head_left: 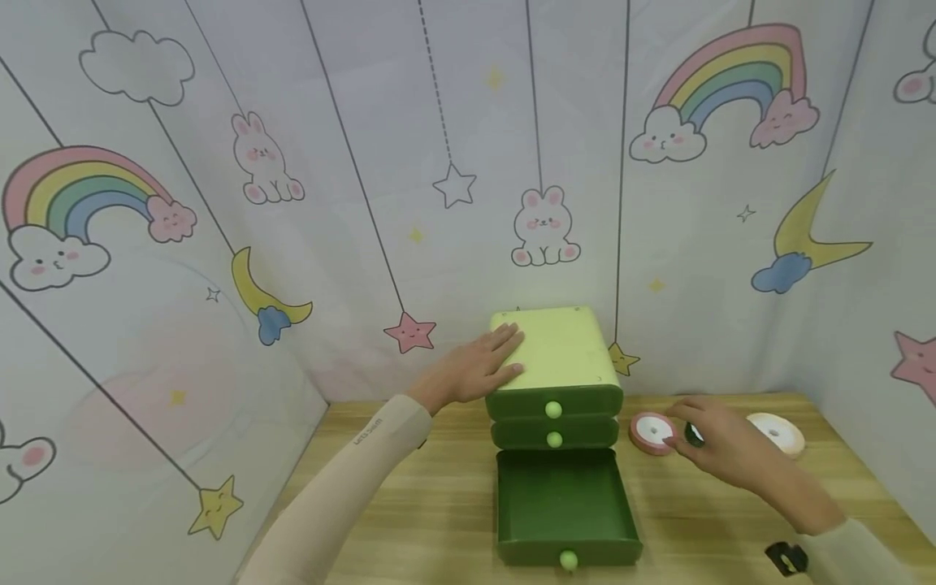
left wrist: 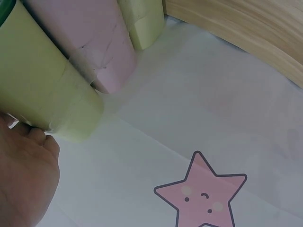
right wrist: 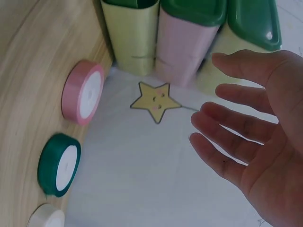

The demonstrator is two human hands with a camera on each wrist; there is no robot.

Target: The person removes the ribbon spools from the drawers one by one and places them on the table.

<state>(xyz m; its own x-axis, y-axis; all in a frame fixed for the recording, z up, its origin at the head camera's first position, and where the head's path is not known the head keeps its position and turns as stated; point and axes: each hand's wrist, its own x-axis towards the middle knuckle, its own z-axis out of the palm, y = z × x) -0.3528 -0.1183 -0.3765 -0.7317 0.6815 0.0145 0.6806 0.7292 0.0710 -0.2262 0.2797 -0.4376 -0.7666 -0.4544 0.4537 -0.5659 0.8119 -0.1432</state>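
Observation:
A small drawer cabinet (head_left: 559, 345) has a pale yellow-green top and green drawer fronts with round knobs. Its bottom drawer (head_left: 566, 497) is pulled out, its green floor showing. My left hand (head_left: 475, 367) rests on the cabinet's top left side, fingers extended. To the right of the cabinet, my right hand (head_left: 731, 445) hovers by a pink ribbon spool (head_left: 639, 439) and partly hides a green ribbon spool (head_left: 695, 435). The right wrist view shows that hand's fingers spread and loosely bent, holding nothing, apart from the pink, green and white spools.
A cream ribbon spool (head_left: 791, 431) lies right of the right hand on the wooden table (head_left: 409, 528). Behind and at both sides hangs a pale cloth (head_left: 351, 268) printed with rainbows, stars and rabbits. A small black object (head_left: 787, 559) shows beside the right sleeve.

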